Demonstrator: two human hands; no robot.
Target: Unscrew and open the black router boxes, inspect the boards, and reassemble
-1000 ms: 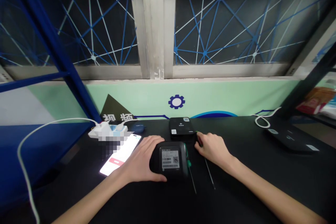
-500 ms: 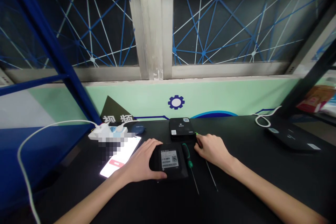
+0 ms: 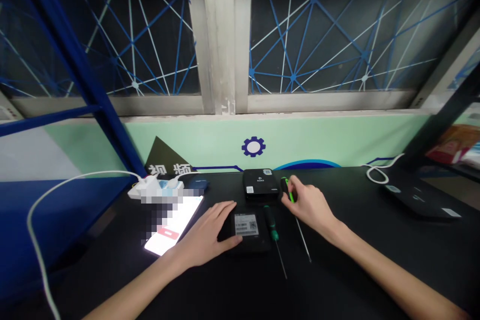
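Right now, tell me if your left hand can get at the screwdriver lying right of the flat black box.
Probably yes. The left hand sits against the flat black box, which lies between it and the green-handled screwdriver, but the box is low, so reaching over it looks free.

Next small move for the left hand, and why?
Probably shift the left hand onto the black box to steady it: that hand only sits at the box's edge, while the right hand holds a green-handled screwdriver close by.
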